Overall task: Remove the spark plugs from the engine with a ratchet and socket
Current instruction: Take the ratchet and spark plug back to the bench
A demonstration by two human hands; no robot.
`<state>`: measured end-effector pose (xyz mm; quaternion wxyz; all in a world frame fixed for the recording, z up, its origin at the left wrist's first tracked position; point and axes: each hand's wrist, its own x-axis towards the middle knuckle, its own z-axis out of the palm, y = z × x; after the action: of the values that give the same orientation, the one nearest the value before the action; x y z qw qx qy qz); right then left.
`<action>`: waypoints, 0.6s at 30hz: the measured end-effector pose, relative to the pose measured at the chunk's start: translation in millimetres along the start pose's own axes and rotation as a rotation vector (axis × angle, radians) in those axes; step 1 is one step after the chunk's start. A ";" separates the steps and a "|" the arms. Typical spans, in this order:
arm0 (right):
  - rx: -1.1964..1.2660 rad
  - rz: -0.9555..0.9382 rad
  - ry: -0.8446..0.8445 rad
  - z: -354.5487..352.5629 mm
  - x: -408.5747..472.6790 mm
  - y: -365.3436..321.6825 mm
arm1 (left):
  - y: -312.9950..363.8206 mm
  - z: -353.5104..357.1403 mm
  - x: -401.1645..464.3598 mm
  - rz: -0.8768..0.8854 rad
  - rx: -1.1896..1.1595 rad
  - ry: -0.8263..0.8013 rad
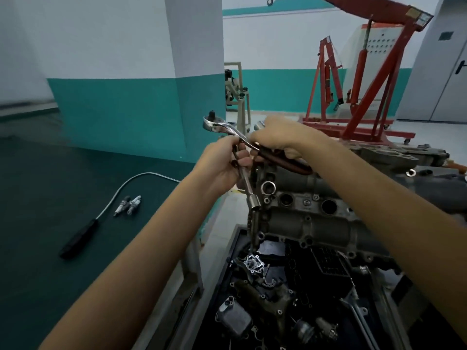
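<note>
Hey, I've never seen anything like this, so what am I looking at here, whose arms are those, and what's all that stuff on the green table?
There is one picture, taken from a camera worn on a person's head, so the two bare arms are the wearer's own. The right hand grips the dark handle of a ratchet, a wrench for turning bolts. The left hand holds a long metal socket on its extension bar, above the grey engine. On the green table lie two spark plugs, already out, and a black-handled tool with a bendy shaft. A tray of loose parts sits below the engine; red hoists stand behind.
</note>
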<state>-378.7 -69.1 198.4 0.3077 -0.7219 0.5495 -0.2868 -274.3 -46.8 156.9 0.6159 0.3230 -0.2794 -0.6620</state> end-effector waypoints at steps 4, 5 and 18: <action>0.178 0.002 -0.246 65.2 15.4 -33.8 | 40.8 -59.3 -4.3 0.041 0.014 0.096; 0.209 0.012 -0.299 83.6 18.7 -40.3 | 49.8 -77.4 -4.9 0.049 0.066 0.127; 0.321 0.121 -0.372 286.2 40.3 -50.4 | 123.1 -272.3 12.7 -0.073 0.847 0.530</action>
<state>-122.9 -60.8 54.8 0.5308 -0.6699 0.4732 -0.2137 13.6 -62.3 77.3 0.4568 0.7114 -0.3462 -0.4068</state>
